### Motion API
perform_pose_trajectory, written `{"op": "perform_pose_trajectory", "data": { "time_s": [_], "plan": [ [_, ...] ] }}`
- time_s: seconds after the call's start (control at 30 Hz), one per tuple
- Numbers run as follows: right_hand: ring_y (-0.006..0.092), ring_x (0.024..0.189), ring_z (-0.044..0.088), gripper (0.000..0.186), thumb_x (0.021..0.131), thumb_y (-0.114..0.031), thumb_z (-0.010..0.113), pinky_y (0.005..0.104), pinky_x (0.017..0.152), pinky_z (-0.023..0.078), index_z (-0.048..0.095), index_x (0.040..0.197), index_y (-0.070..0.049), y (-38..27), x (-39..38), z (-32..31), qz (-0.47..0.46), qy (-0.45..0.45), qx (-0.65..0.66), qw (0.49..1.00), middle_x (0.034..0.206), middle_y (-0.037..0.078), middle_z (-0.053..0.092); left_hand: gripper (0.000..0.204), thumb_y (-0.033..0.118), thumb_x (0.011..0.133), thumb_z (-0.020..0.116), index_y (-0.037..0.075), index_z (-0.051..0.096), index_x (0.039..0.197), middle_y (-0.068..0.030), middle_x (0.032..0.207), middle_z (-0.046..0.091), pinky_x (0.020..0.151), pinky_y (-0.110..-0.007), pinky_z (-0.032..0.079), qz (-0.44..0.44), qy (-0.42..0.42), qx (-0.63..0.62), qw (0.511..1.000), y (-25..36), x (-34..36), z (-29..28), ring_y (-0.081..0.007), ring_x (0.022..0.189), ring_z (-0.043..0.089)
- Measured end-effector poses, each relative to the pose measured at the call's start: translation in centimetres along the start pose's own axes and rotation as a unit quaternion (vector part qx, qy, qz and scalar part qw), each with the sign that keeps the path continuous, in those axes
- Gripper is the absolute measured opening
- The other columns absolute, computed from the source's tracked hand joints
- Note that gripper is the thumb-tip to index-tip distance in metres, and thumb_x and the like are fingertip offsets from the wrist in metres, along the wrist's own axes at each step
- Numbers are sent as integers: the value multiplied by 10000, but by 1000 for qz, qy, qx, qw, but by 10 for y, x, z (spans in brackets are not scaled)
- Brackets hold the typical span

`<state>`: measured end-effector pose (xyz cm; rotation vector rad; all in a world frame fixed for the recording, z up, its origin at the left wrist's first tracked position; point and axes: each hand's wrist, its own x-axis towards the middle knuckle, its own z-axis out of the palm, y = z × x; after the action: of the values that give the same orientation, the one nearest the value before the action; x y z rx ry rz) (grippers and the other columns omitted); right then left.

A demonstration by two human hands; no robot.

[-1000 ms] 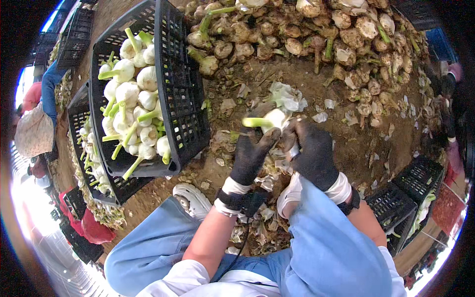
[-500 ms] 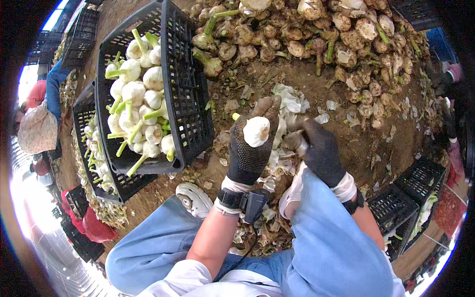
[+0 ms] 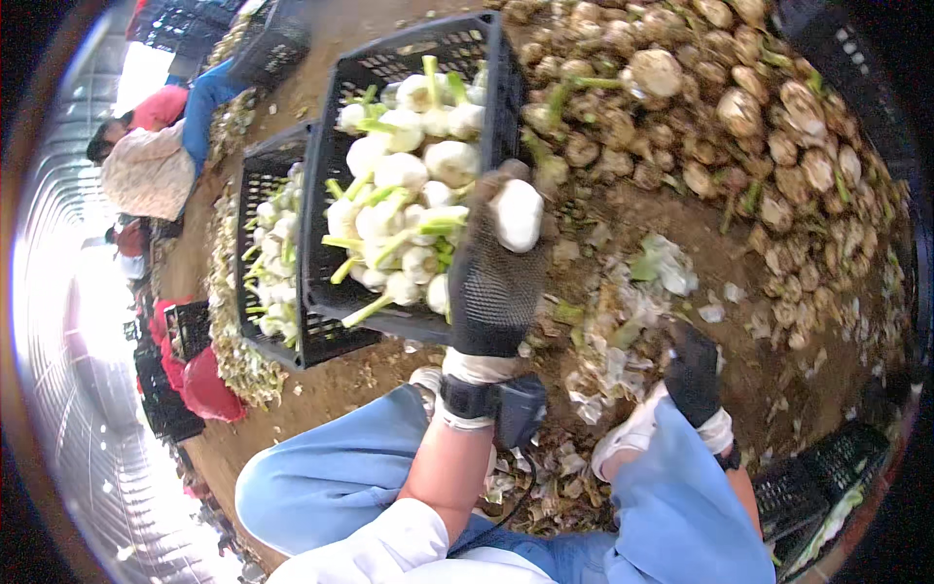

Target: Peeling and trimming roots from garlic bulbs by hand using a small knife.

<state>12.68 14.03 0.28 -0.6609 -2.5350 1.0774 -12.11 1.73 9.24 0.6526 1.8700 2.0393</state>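
My left hand [image 3: 494,277], in a black dotted glove, holds a peeled white garlic bulb [image 3: 520,216] beside the near right corner of a black plastic crate [image 3: 508,107]. Inside that crate lie many cleaned garlic bulbs [image 3: 401,171] with trimmed green stems. My right hand [image 3: 694,372], gloved in black, hangs low by my right knee. Its fingers are dark and blurred, so whether anything is in them does not show.
A large heap of unpeeled, soil-covered garlic [image 3: 681,127] spreads across the ground ahead. Loose skins [image 3: 623,341] lie between my feet. Another garlic crate [image 3: 268,336] stands left; dark crates [image 3: 817,477] stand right. A seated person [image 3: 151,170] is far left.
My left hand has carried the garlic bulb up towards the crate. My right hand has moved away from it, down beside my knee. The view has turned left.
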Motion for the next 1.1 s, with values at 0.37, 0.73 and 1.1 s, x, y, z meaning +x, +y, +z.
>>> {"op": "perform_pose_trajectory", "data": {
  "time_s": [0.37, 0.73, 1.1],
  "plan": [
    [418, 1003, 595, 354, 791, -68, 622, 465, 898, 483, 634, 1144, -45, 69, 59, -4, 25, 79, -171, 982, 1101, 223, 633, 672, 420, 1008, 434, -15, 248, 1486, -183, 1548, 269, 1195, -451, 220, -18, -35, -541, 840, 27, 20, -40, -313, 1437, 246],
    [379, 1003, 629, 495, 849, -243, 625, 473, 846, 520, 548, 1286, -23, 113, 189, 14, 95, 76, -365, 923, 1110, 227, 644, 412, 175, 1004, 481, -49, 457, 1348, -174, 1361, 510, 1063, -435, 435, -248, -113, -211, 939, 10, -30, 52, -300, 1206, 563],
    [400, 946, 611, 618, 774, -217, 660, 477, 818, 502, 497, 1315, 33, 13, 85, 9, 142, 55, -95, 984, 1099, 259, 609, 400, 58, 975, 514, 82, 485, 1373, -191, 1477, 365, 1078, -389, 400, 46, -248, 221, 942, -60, -55, 52, -267, 1338, 429]
  ]
}}
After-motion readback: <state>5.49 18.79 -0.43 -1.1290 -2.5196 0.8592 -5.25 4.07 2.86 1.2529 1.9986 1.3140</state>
